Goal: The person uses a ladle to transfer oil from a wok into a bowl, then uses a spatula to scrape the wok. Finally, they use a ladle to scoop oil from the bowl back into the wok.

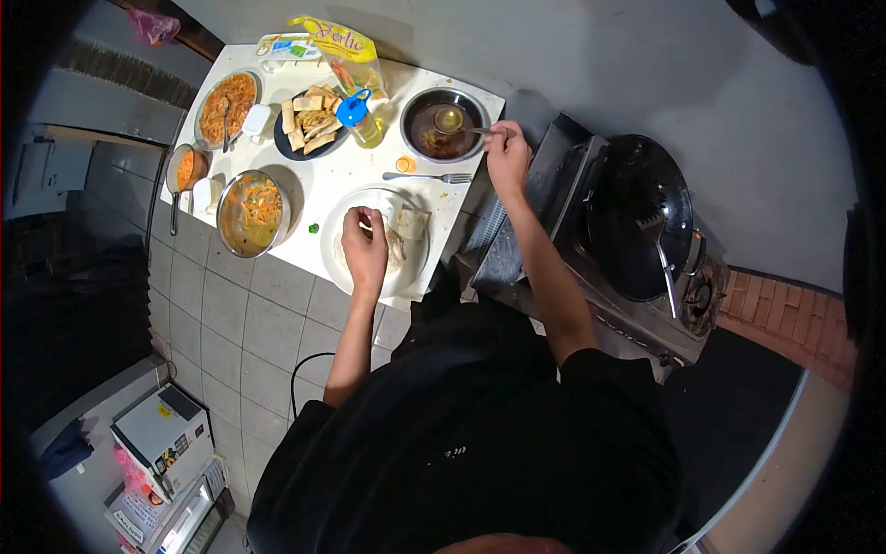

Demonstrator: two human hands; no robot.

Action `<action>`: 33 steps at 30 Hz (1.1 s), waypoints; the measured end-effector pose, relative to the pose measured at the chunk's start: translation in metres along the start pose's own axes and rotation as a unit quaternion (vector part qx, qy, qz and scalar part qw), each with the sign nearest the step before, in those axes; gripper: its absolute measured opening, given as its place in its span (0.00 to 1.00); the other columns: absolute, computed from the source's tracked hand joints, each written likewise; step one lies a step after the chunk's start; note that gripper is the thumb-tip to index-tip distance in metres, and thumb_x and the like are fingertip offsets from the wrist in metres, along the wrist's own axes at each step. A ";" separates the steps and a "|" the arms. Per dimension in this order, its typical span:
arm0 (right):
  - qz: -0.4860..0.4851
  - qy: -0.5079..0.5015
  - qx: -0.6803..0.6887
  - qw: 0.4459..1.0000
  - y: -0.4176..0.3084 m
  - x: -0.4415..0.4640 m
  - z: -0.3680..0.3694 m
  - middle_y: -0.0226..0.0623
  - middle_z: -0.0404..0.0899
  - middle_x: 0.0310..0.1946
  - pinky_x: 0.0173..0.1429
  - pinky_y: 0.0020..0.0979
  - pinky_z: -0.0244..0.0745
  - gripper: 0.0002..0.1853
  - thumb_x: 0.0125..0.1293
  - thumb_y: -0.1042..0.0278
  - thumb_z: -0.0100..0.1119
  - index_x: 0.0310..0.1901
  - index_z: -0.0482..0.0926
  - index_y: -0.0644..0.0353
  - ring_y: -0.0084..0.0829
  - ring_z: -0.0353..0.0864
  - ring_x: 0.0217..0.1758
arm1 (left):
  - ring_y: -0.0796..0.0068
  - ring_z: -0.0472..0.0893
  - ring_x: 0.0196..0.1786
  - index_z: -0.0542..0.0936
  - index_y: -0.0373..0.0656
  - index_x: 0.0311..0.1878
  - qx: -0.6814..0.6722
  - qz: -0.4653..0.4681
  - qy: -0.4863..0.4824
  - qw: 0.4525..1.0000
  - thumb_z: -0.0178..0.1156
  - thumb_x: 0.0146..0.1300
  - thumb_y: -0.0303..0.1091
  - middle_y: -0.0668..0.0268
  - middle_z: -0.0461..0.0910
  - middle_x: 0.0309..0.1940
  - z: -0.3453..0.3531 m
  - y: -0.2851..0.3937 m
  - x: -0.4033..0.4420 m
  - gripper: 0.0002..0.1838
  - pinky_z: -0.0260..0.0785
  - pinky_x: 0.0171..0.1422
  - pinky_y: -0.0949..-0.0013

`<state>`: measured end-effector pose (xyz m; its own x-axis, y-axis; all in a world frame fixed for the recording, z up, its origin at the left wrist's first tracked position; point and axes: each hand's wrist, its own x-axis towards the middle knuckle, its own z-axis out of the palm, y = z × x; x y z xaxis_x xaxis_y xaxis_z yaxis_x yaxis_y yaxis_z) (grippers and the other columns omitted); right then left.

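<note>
My right hand (508,159) is closed on the handle of a ladle (448,120), whose bowl is over a metal bowl of dark liquid (434,155). Above a white plate (337,254) my left hand (365,242) has its fingers curled and pressed together; whatever they hold, if anything, is too small to make out. A pale folded wrapper (412,222) lies on the plate to the right of that hand, and some pale food (395,251) shows beside the fingers. A fork (427,177) rests between the plate and the metal bowl.
On the white table (300,198) are a bowl of shredded vegetables (251,214), a black plate of rolls (309,120), a blue-lidded bottle (363,122), and an orange-filled tray (227,106). At right, a black wok (637,217) holding a spatula (661,254) sits on the stove.
</note>
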<state>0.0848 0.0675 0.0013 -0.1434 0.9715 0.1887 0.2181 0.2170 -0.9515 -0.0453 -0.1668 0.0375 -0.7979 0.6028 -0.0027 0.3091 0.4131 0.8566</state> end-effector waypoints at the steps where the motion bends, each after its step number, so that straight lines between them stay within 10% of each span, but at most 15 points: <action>1: 0.004 -0.001 -0.001 1.000 -0.008 0.001 -0.004 0.39 0.80 0.21 0.32 0.33 0.73 0.05 0.70 0.72 0.51 0.38 0.75 0.63 0.31 0.81 0.24 | 0.69 0.73 0.25 0.74 0.34 0.38 -0.002 0.002 0.000 1.000 0.58 0.69 0.34 0.58 0.75 0.30 0.000 0.001 -0.001 0.10 0.68 0.33 0.65; 33: 0.025 0.009 -0.011 1.000 -0.132 0.023 -0.068 0.41 0.83 0.25 0.34 0.29 0.75 0.09 0.70 0.70 0.47 0.38 0.77 0.64 0.27 0.83 0.27 | 0.70 0.74 0.23 0.74 0.34 0.37 0.010 0.030 -0.019 0.999 0.57 0.70 0.34 0.58 0.75 0.29 0.017 0.010 -0.011 0.11 0.67 0.31 0.66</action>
<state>0.1186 0.0674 0.1480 -0.1140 0.9827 0.1461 0.2459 0.1704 -0.9542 -0.0246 -0.1576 0.0367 -0.7581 0.6516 0.0280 0.3654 0.3888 0.8458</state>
